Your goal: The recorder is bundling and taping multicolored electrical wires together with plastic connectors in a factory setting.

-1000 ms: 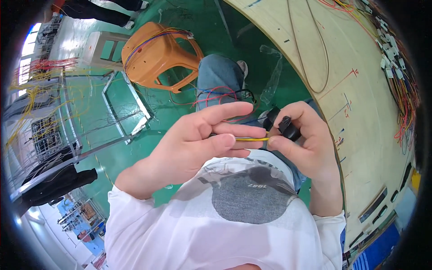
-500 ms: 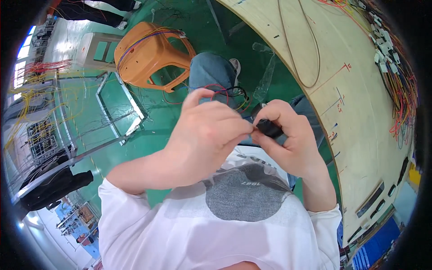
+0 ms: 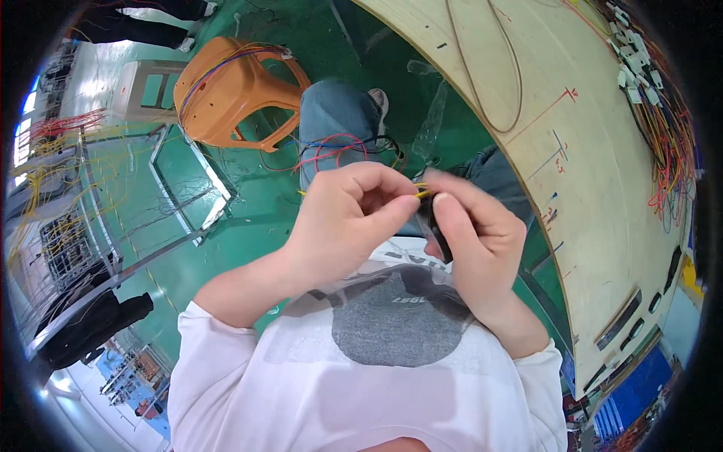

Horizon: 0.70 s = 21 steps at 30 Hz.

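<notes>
In front of my chest my two hands meet at a thin yellow wire [image 3: 422, 193]. My left hand [image 3: 335, 222] pinches the wire between thumb and forefinger, and a bit of yellow shows again past its far side. My right hand [image 3: 486, 245] is closed around a black roll [image 3: 437, 235] that looks like electrical tape, seen nearly edge-on. Its thumb lies beside the wire, and its fingers are slightly blurred. Red and black wires [image 3: 343, 147] loop over my leg, just beyond the left hand.
A pale wooden board [image 3: 602, 226] with drawn marks curves along the right, carrying a looped cable [image 3: 520, 83] and bundled wires with white connectors [image 3: 636, 64]. An orange stool [image 3: 226, 94] with wires on it stands at the far left. Metal frames [image 3: 188, 177] stand on the green floor.
My right hand has turned, so the black roll now shows edge-on. The yellow wire has come into sight between my fingertips. My left fingers have curled, and the view has shifted slightly.
</notes>
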### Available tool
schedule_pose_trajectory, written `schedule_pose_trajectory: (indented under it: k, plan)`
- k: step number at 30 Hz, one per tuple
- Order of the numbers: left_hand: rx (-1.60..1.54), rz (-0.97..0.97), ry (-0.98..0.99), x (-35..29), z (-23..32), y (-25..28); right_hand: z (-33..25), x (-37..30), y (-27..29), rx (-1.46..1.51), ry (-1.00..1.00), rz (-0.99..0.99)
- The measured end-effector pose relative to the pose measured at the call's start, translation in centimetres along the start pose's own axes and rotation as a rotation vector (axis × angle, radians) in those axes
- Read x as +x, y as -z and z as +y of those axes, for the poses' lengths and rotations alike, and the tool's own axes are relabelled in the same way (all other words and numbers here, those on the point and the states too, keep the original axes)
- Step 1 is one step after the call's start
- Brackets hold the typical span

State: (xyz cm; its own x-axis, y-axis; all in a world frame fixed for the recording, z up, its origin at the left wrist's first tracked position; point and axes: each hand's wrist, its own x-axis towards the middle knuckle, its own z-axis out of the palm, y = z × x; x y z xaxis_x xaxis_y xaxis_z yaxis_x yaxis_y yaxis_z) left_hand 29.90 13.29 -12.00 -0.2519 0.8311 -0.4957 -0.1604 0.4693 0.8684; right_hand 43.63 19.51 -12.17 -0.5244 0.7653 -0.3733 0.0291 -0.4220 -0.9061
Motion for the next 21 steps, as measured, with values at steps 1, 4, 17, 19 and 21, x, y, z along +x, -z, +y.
schedule_pose_trajectory:
  k: [1,4,17,19,21]
  plan:
    - [0.030,-0.015,-0.004,-0.1,0.1,-0.1,0.4,0.1,0.1,-0.080,0.062,0.019]
    - [-0.006,-0.020,-0.040,-0.5,0.5,-0.2,0.6,0.2,-0.2,-0.067,0.041,0.015]
    - [0.145,-0.011,-0.230,-0.3,0.0,0.3,0.9,0.7,-0.9,-0.042,0.080,0.078]
    - [0.105,-0.008,-0.244,-0.2,-0.5,0.2,0.9,0.7,-1.0,-0.063,0.098,0.072]
    - [-0.093,0.026,-0.234,-0.2,-0.7,-0.5,1.2,1.0,-1.1,-0.025,0.099,0.043]
